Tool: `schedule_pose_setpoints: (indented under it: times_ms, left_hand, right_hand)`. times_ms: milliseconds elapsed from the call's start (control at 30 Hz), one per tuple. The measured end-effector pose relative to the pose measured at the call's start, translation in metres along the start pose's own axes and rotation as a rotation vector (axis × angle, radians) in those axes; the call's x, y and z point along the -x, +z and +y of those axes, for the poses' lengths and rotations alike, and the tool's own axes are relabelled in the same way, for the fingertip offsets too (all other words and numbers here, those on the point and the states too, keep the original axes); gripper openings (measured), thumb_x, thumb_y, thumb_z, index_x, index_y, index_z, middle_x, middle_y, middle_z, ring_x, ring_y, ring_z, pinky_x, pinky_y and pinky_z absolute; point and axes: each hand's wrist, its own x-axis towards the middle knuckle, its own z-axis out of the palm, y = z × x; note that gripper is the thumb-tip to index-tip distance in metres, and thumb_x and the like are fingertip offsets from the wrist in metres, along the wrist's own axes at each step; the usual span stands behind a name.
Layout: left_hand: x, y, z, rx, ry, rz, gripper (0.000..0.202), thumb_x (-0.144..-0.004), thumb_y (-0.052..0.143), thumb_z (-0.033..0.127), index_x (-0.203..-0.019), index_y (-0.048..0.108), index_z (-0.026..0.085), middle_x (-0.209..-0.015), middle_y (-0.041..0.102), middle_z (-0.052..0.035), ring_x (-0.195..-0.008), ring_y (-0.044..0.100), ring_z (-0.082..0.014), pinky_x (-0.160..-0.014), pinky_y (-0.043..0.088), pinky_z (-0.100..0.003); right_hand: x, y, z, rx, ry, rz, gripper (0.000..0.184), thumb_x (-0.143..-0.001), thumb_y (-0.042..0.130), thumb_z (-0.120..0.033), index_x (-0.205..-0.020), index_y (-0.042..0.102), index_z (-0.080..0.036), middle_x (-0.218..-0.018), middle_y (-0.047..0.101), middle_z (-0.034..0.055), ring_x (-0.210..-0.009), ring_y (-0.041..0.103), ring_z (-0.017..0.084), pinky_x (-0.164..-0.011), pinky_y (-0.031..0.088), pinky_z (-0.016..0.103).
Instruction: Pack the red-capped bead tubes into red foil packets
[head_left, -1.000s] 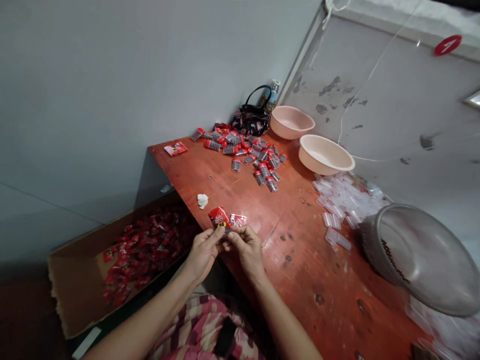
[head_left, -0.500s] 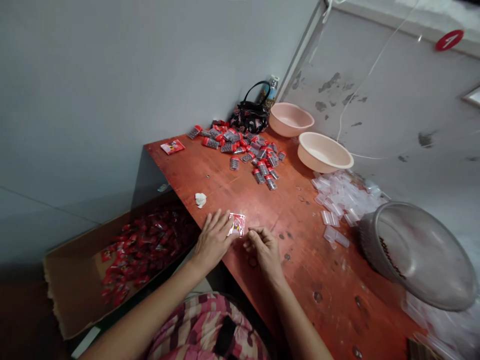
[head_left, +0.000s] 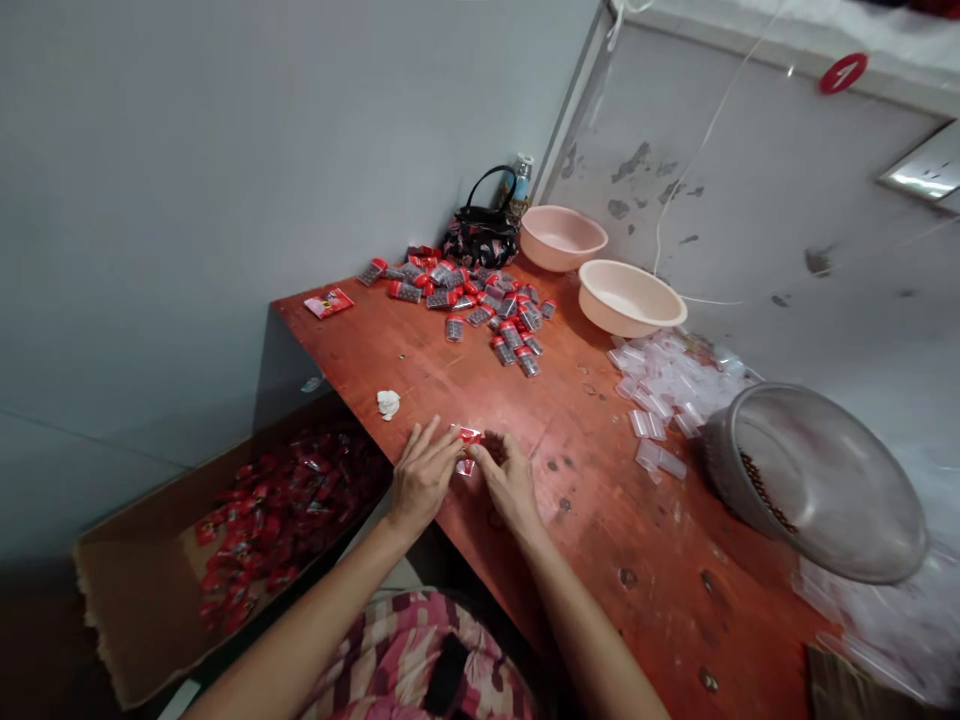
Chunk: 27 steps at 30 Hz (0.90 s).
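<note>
A small, shiny red and white packet [head_left: 466, 436] lies flat near the table's front edge, partly covered by fingers. My left hand [head_left: 421, 472] rests against its left side, fingers stretched out and the thumb reaching across it. From the right, my right hand [head_left: 511, 482] meets the packet, thumb and fingers pinched together at its middle. Whether those fingertips grip the packet or something tiny is hidden. A crumpled white scrap [head_left: 388, 404] lies beyond my left hand.
Capped tubes of dark beads [head_left: 454, 327] are heaped at the back, near a black handbag [head_left: 480, 240] and two basins [head_left: 634, 318]. Clear empty tubes [head_left: 660, 458] and a grey tub [head_left: 731, 520] stand right. A cardboard box [head_left: 127, 590] with red packets sits below, left.
My right hand has moved left onto the packet, its fingertips now meeting my left thumb. My left fingers are closer together. The whole view has shifted slightly.
</note>
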Motion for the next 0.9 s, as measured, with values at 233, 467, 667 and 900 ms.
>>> schedule_pose_setpoints:
  times_ms: [233, 467, 667, 900]
  left_hand:
    - [-0.005, -0.014, 0.027, 0.358, -0.385, 0.044, 0.034, -0.058, 0.071, 0.023, -0.092, 0.068, 0.025, -0.102, 0.066, -0.0048, -0.100, 0.056, -0.0264, -0.090, 0.039, -0.033]
    - [-0.011, -0.016, 0.014, 0.629, -0.689, -0.114, 0.017, -0.062, 0.069, 0.028, -0.056, 0.066, 0.012, -0.059, 0.066, -0.0064, -0.058, 0.063, -0.0169, -0.057, 0.051, -0.024]
    - [-0.010, -0.018, 0.017, 0.739, -0.839, 0.023, 0.019, -0.059, 0.072, 0.027, -0.056, 0.064, 0.010, -0.058, 0.065, -0.0057, -0.054, 0.060, -0.0126, -0.054, 0.051, -0.021]
    - [-0.014, -0.023, 0.016, 1.001, -0.898, 0.217, 0.018, -0.058, 0.073, 0.022, -0.058, 0.060, 0.011, -0.057, 0.064, -0.0031, -0.052, 0.060, -0.0107, -0.054, 0.052, -0.022]
  right_hand:
    - [-0.012, 0.000, -0.008, -0.316, 0.074, -0.071, 0.036, -0.066, 0.066, -0.025, -0.098, 0.051, -0.020, -0.059, 0.054, -0.0073, -0.050, 0.051, 0.009, -0.050, 0.041, 0.019]
    - [-0.063, -0.019, -0.020, 0.480, -0.095, -0.146, 0.020, -0.075, 0.055, -0.034, -0.087, 0.059, -0.018, -0.071, 0.064, 0.0012, -0.064, 0.059, 0.016, -0.061, 0.046, 0.028]
    - [-0.145, -0.047, -0.029, 0.866, -0.043, 0.119, 0.032, -0.071, 0.059, -0.028, -0.099, 0.054, -0.013, -0.115, 0.052, 0.0186, -0.113, 0.039, 0.031, -0.090, 0.029, 0.045]
    - [-0.133, -0.058, -0.028, 0.972, -0.012, 0.059, 0.018, -0.078, 0.046, -0.022, -0.078, 0.060, -0.011, -0.084, 0.063, 0.0165, -0.090, 0.056, 0.029, -0.076, 0.038, 0.038]
